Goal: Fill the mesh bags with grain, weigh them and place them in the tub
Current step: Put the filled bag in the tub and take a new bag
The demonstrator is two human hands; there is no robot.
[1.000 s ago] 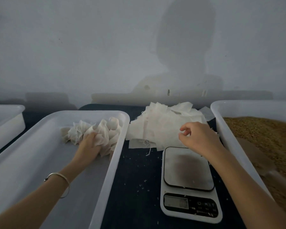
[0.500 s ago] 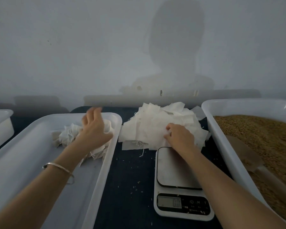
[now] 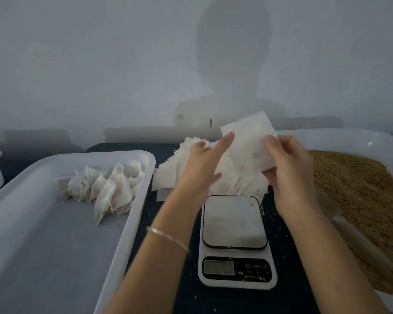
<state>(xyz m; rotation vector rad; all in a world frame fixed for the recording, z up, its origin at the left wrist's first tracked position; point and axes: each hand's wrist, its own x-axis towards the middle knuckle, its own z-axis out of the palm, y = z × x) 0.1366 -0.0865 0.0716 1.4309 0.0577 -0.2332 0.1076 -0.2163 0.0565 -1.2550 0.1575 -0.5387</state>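
My right hand [image 3: 289, 171] pinches an empty mesh bag [image 3: 250, 148] at its right edge, held up above the scale [image 3: 235, 239]. My left hand [image 3: 202, 164] is open, fingers [image 3: 225, 140] straight against the bag's left edge. Filled bags [image 3: 104, 186] lie in the tub [image 3: 43, 245] at nine o'clock; grain [image 3: 359, 189] fills the bin at three o'clock.

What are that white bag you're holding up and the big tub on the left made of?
The bag looks like thin matte mesh or non-woven fabric: light shows through it. The left tub looks like smooth white plastic, with a moulded rounded rim and slight sheen.
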